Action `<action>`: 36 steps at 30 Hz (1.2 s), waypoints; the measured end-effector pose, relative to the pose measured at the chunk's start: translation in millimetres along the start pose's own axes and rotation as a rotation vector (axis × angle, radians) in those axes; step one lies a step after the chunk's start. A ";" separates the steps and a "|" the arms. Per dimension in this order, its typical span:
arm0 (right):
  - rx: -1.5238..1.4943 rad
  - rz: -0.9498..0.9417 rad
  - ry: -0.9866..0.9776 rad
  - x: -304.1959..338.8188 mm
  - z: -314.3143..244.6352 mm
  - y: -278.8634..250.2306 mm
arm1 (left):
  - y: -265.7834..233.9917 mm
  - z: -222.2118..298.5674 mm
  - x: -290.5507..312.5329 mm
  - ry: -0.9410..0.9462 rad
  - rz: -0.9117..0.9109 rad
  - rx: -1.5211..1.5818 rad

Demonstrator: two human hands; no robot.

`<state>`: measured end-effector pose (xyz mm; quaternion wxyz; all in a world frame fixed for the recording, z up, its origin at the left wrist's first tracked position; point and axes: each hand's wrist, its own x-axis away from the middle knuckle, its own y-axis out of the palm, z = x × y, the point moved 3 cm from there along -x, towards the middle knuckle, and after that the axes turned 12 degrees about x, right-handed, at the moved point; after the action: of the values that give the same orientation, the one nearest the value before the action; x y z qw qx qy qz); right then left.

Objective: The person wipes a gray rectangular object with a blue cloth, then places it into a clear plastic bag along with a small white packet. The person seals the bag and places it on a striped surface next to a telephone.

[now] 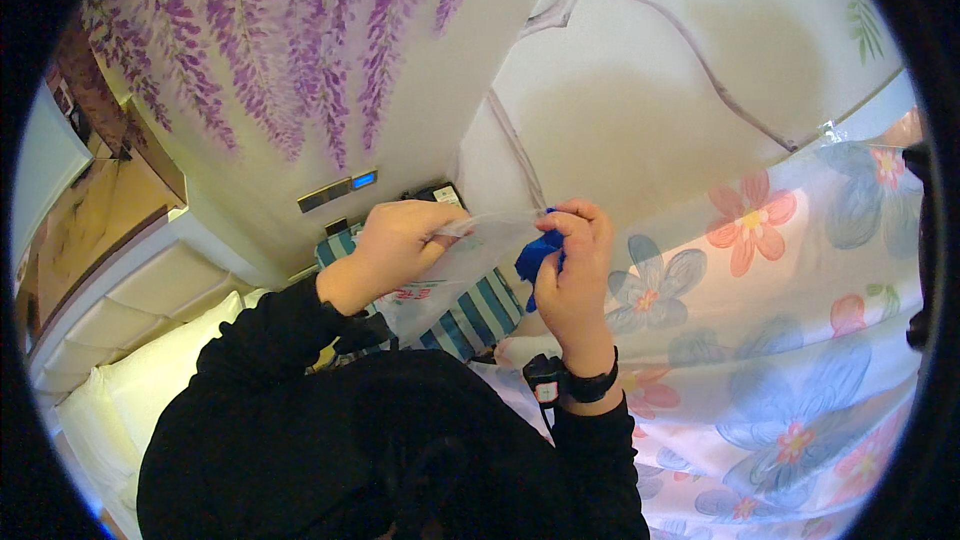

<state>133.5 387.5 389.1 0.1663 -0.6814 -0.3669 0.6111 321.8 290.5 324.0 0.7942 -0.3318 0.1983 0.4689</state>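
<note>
Frame centre: left hand [400, 240] pinches the clear plastic bag [470, 260] at its upper edge. Right hand [575, 270], just beside, grips the blue item [535, 255] at the bag's right edge; bag slants down-left.

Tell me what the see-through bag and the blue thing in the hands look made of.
The clear thin bag, pinched by the left hand, looks like glossy plastic film: the striped cloth shows through it and it crinkles. The bright blue bunched item in the right hand's grip looks soft and matte, perhaps fabric or thin rubber; too crumpled to tell.
</note>
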 end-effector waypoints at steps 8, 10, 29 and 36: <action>0.064 -0.075 -0.136 -6.4 -19.7 10.3 | 24.3 9.2 -17.7 0.060 -0.143 -0.167; 0.041 -0.027 -0.200 -6.9 -18.0 14.0 | 24.7 7.9 -15.2 0.065 -0.191 -0.170; 0.025 0.490 0.219 50.8 60.1 -10.4 | 31.6 -131.7 110.1 -1.150 -0.329 0.574; 0.037 0.510 0.334 61.7 83.5 -1.9 | 50.8 -121.4 85.9 -1.068 0.222 1.370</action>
<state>52.2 413.7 330.0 0.0777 -0.8394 -0.1402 0.5194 318.2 273.9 167.8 0.7552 0.5034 0.0690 0.4141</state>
